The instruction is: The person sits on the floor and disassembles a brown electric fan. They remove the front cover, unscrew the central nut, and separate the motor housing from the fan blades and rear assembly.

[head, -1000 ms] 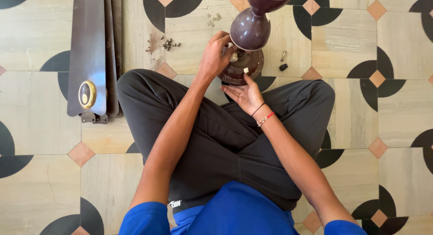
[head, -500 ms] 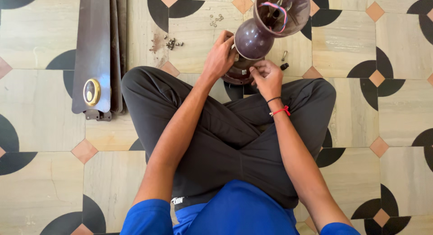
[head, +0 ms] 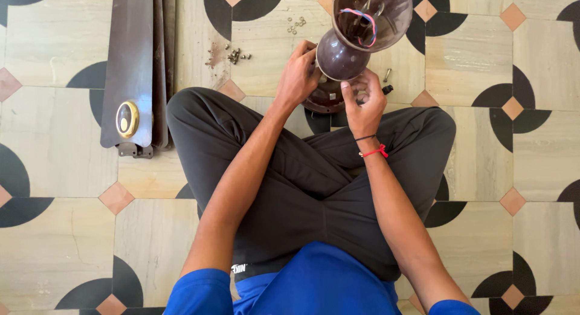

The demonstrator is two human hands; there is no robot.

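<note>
while the person sits cross-legged on the patterned tile floor [head: 54, 170], both hands are up on the maroon ceiling fan motor [head: 326, 97] standing just past the knees. left hand [head: 297, 76] is curled against the motor's left side, fingers bent in under the rounded canopy cup [head: 342, 56]; whether they pinch anything, cannot tell. right hand [head: 364, 103] is on the motor's right side, fingertips pressed together on a small part at the rim, too small to name. above both hands, the open upper cup [head: 370, 16] tilts toward the camera, red and blue wires [head: 362, 16] showing inside. just right of the right hand, a bolt [head: 386, 74] lies on the floor. left of the left hand, loose screws [head: 235, 55], and well beyond them stacked brown fan blades [head: 136, 67].
</note>
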